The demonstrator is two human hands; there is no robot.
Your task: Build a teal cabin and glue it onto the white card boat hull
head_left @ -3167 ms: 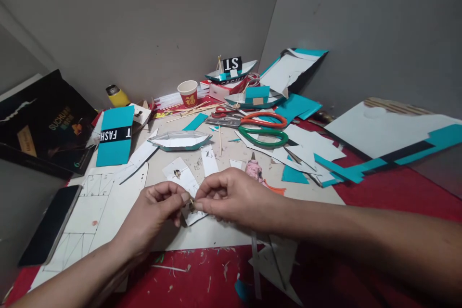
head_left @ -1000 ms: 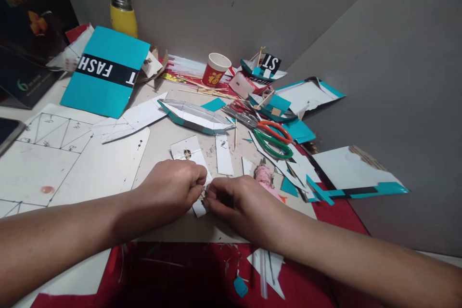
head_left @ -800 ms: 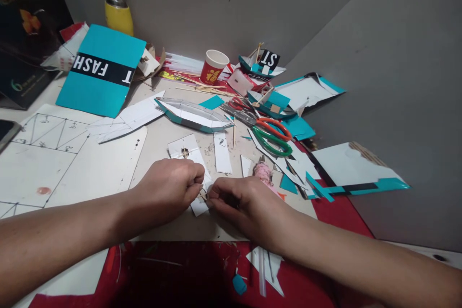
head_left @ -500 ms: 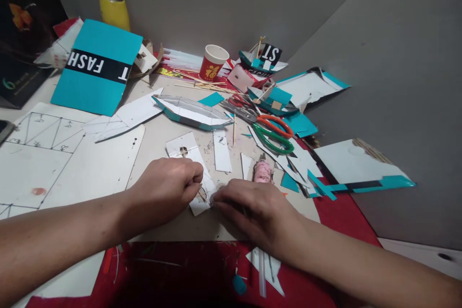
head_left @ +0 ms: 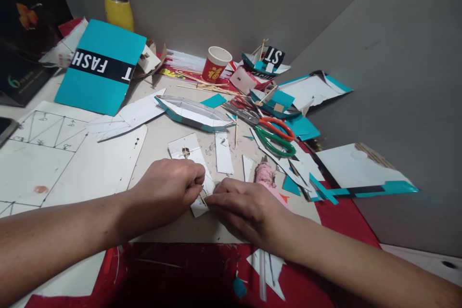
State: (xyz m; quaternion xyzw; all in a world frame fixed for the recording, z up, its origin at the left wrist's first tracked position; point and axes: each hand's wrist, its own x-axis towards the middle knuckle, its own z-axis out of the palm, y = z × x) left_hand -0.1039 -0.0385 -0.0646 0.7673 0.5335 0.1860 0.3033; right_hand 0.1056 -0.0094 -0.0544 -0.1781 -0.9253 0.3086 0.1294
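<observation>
A white card strip lies on the pale board, with a dark hole near its top crossed by thin sticks. My left hand is closed over the strip's left side, thumb and fingers pressed together; whatever they pinch is hidden. My right hand reaches in from the right, its fingertips together at the strip's lower end. Between the two hands, small thin wooden sticks cross on the strip, touching or very near the fingertips. Beside my right hand lies a pink-wrapped tool, partly hidden. A smaller white card piece is just beyond.
Farther back lie a teal-and-white card boat, scissors with orange and green handles, and a red paper cup. Loose wooden sticks and card scraps surround them. On the left is a drawn sheet.
My right fingertips have moved slightly left, onto the strip's lower end by the crossed sticks. My left hand has barely moved. The whole view has shifted a little.
</observation>
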